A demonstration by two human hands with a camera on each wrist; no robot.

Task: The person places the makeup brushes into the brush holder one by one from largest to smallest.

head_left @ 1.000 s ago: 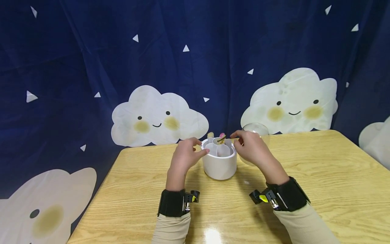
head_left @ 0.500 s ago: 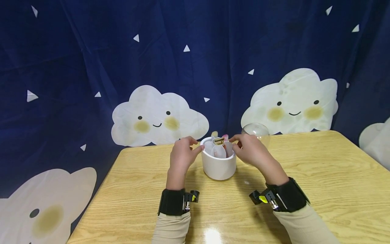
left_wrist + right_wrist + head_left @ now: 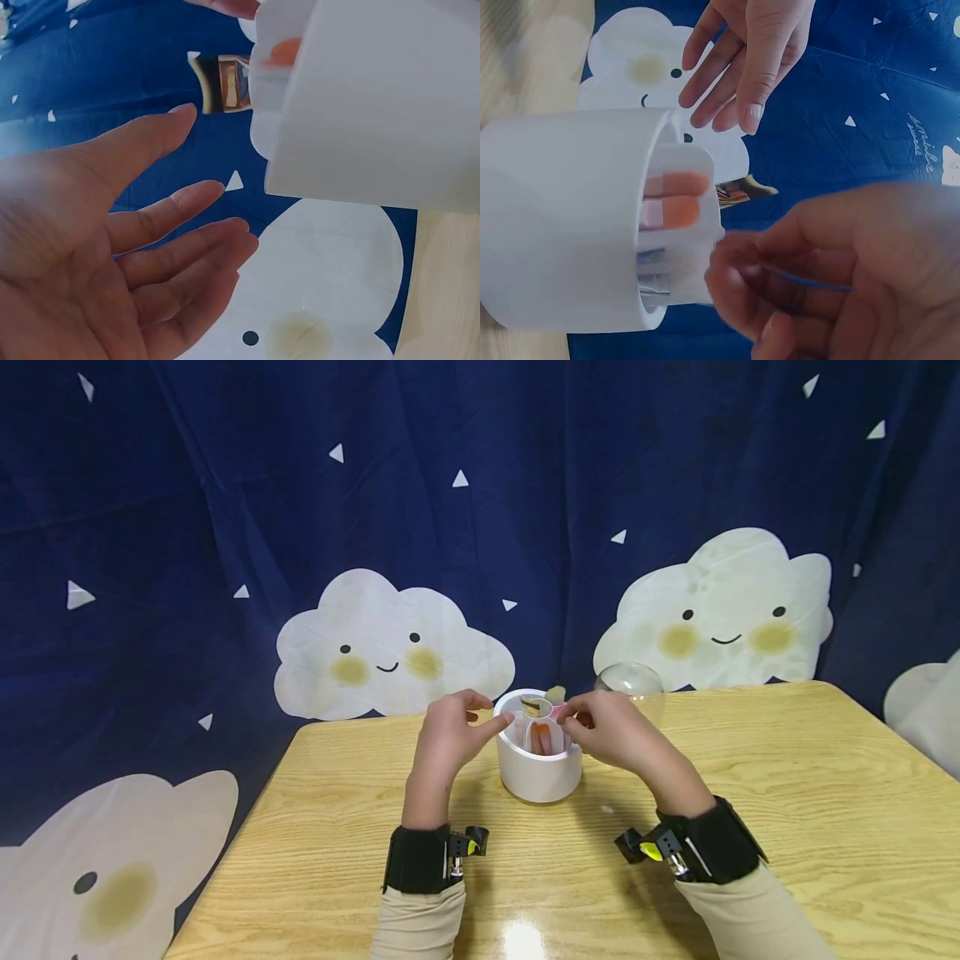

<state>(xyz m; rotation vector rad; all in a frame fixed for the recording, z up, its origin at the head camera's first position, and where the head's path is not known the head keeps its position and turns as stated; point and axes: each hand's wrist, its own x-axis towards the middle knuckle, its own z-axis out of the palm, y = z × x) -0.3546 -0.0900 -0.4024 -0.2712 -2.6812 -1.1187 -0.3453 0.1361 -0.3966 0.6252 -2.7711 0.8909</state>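
Observation:
A white round tub [image 3: 540, 781] stands on the table, holding a white divider insert [image 3: 686, 262] with rounded compartments. Two orange-tipped sticks [image 3: 681, 212] lie in the compartment facing me. From the middle ring pokes a gold-and-black strip [image 3: 225, 84]. Behind it a beige tip [image 3: 555, 694] shows, with something pink [image 3: 559, 712] close to the right fingers. My right hand [image 3: 626, 735] pinches the insert's edge at the right side of the tub. At the left rim hovers my left hand [image 3: 453, 735], fingers spread and loose, holding nothing; its thumb reaches over the rim.
A clear dome [image 3: 633, 681] stands behind my right hand, partly hidden by it. The wooden table [image 3: 787, 793] ends at a far edge just behind the tub, against a dark blue curtain [image 3: 525, 485] with cloud prints.
The insert has turned clockwise seen from above: the beige and pink tips moved right, and the orange sticks came to the front. The right fingers shifted slightly left; the left thumb edged inward.

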